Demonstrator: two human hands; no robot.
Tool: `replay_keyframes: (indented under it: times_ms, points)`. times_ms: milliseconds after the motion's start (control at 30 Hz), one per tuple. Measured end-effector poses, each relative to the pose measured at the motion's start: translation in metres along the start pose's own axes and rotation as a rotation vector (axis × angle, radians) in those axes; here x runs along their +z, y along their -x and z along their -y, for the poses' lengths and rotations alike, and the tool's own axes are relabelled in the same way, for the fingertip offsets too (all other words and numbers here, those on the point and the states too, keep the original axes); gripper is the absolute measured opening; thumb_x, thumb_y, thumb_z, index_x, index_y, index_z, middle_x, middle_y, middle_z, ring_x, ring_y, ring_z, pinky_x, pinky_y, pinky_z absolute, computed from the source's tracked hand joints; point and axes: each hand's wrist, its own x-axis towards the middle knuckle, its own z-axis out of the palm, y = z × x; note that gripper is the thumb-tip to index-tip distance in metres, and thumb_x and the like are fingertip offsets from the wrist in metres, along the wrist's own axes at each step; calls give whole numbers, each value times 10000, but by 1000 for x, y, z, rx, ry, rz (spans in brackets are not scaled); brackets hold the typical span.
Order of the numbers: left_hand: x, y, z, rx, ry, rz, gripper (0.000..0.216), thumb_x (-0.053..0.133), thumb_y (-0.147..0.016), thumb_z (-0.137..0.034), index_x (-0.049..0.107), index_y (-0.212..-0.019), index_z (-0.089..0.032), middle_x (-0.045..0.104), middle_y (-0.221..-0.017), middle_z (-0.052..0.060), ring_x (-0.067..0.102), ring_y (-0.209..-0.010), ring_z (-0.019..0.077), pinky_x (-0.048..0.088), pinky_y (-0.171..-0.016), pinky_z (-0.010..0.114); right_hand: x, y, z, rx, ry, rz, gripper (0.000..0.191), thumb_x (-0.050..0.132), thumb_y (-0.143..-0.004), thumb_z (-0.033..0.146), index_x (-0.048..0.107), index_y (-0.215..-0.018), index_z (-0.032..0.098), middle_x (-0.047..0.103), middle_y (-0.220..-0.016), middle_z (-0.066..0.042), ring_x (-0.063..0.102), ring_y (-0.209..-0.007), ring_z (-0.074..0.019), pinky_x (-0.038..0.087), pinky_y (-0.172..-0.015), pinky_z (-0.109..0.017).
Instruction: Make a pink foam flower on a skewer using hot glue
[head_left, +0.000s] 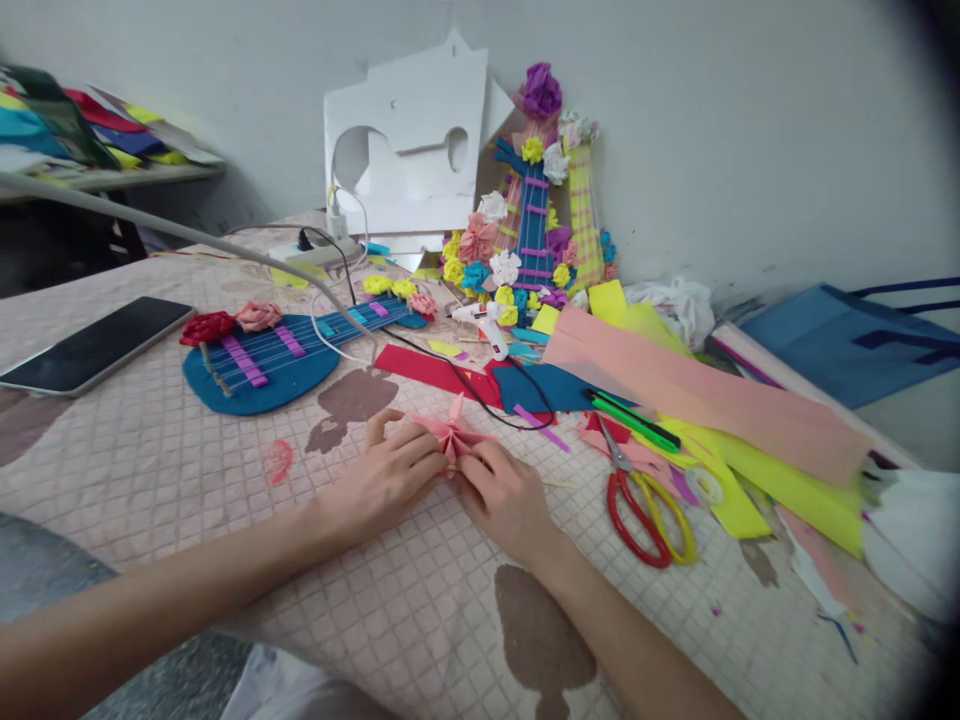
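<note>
Both hands were at work on one item, centre of table, near the front edge. Item: a small pink folded paper piece, pleated, points fanning upward, held just above the patterned cloth. L hand: fingers curled, thumb and fingertips pinched on the piece's left side. R hand: closed likewise, gripping the right and lower side; the two hands were touching at the piece. Judged step: pinching and shaping the folds at the piece's middle; it appeared only part-formed, no fixing visible. Judged requirement for any further move: the pinch at centre must hold while one hand shifts, else the pleats may spring apart. Surroundings: red/yellow-handled scissors lying flat, near R hand but apart from it. Black cable ran just beyond the piece. White glue gun lay farther back. Blue felt guitar w/ paper roses to the left rear; phone face up at far left. Pink sheet and yellow sheet stacked to the right, green marker on their near end. Finished guitars w/ paper flowers leaned on the wall.
</note>
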Motion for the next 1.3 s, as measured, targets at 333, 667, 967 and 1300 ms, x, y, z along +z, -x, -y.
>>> replay_keyframes:
  times_ms: [333,667,967,1300]
  points:
    - [0,1,-1,-6,6,0,197,407,-955,-216,592,-890,-202,644,-894,10,550,-885,159,224,-988,437,0,1,1,9,1,0,163,451,-917,231,605,-941,181,606,-959,-80,594,-916,-190,509,-697,-284]
    - [0,2,-1,10,7,-23,195,414,-956,-189,595,-886,-205,635,-888,6,544,-879,157,224,-986,435,-1,1,1,18,0,8,165,455,-914,224,608,-950,173,602,-944,-79,597,-885,-183,500,-675,-280]
    - [1,3,0,91,-48,-9,183,427,-948,-153,591,-880,-197,618,-905,14,527,-884,158,231,-976,436,2,3,0,30,-12,17,139,475,-901,217,595,-956,175,600,-942,-75,592,-884,-188,491,-675,-284]
    - [2,1,-2,64,-21,-21,169,432,-942,-162,578,-863,-193,613,-880,7,529,-869,154,237,-969,426,1,2,1,36,-25,13,135,482,-903,228,600,-943,176,605,-927,-75,593,-903,-187,504,-707,-283]
